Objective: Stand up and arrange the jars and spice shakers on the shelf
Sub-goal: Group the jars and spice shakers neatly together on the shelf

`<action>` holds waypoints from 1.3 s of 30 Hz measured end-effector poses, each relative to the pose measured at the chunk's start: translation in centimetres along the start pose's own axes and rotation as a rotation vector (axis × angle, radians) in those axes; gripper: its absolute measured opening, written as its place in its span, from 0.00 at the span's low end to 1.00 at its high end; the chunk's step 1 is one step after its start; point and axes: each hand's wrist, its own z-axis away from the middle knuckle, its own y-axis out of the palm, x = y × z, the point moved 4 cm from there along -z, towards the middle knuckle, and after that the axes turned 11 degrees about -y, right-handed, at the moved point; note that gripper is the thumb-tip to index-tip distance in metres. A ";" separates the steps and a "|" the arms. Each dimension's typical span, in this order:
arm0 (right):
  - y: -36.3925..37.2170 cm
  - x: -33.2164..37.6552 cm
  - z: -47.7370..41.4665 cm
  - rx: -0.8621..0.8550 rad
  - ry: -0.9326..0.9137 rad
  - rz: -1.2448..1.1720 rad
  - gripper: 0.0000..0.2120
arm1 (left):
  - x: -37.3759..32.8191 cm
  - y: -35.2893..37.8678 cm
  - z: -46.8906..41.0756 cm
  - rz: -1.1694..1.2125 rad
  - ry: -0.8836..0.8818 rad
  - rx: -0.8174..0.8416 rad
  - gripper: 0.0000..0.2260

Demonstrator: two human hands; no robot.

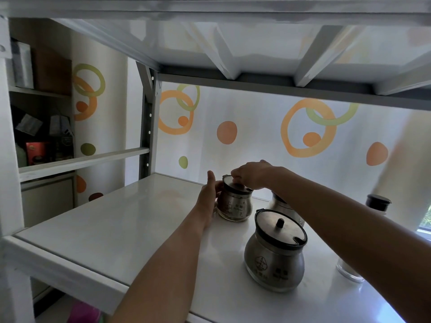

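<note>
Three steel jars with dark lids stand on the white shelf (pixel 116 229). The far jar (pixel 235 206) is slightly tilted; my left hand (pixel 208 194) grips its left side and my right hand (pixel 250 174) pinches its lid from above. A second jar (pixel 283 208) is mostly hidden behind my right forearm. The nearest jar (pixel 275 255) stands upright with a knob on its lid. A glass shaker (pixel 347 271) shows under my right arm, and a black-capped shaker (pixel 377 203) stands at the far right.
The underside of the shelf above (pixel 233 54) hangs low over the work area. A grey upright post (pixel 148 127) stands at the back left. Boxes fill a side cabinet (pixel 44 136) at the left. The wall behind has orange and green circles.
</note>
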 end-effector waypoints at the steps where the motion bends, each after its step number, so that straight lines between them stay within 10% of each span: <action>1: 0.0 0.0 0.0 -0.001 0.002 -0.006 0.09 | 0.0 0.0 0.0 -0.004 -0.002 0.004 0.28; 13: -1.8 -3.5 4.4 -0.165 0.125 -0.158 0.22 | -0.1 -0.1 0.4 -0.038 0.063 -0.001 0.29; 19: -1.1 -7.5 9.3 -0.111 0.224 -0.214 0.19 | -2.8 -0.3 1.5 -0.104 0.362 -0.248 0.26; 23: 0.5 -9.6 11.1 -0.106 0.247 -0.286 0.16 | -6.0 2.9 2.9 -0.163 0.467 -0.134 0.26; 32: 2.8 -7.7 10.5 -0.105 0.157 -0.205 0.13 | -6.9 12.7 2.5 -0.973 0.041 0.031 0.38; 39: 3.1 -7.3 10.2 -0.132 0.124 -0.096 0.08 | -5.0 13.4 1.9 -0.811 -0.132 -0.001 0.34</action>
